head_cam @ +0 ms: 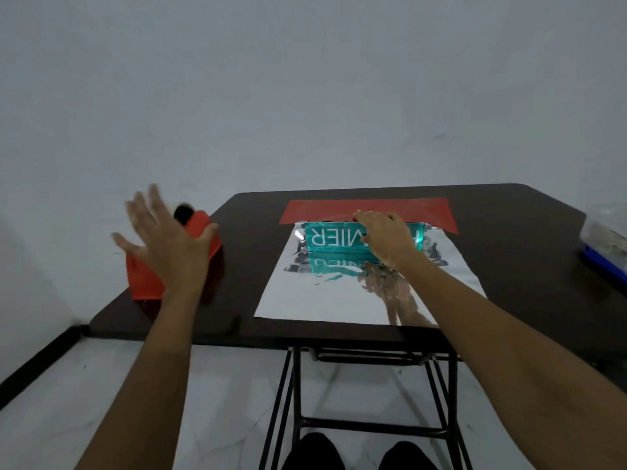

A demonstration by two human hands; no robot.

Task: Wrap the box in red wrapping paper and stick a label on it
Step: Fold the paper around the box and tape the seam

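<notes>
Mirror-glossy silver sheet [346, 293] — shiny teal box [339, 237], matt dark table [509, 225].

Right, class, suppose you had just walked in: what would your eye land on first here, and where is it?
The teal box sits at the far end of a mirror-bright silver sheet mid-table, with the right hand laid flat on it. At the left of the dark table, the left hand, open and blurred, overlaps a folded red paper.

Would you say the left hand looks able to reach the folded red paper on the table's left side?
Probably yes: the left hand, fingers spread, is right over the folded red paper, with nothing visible between them.
</notes>
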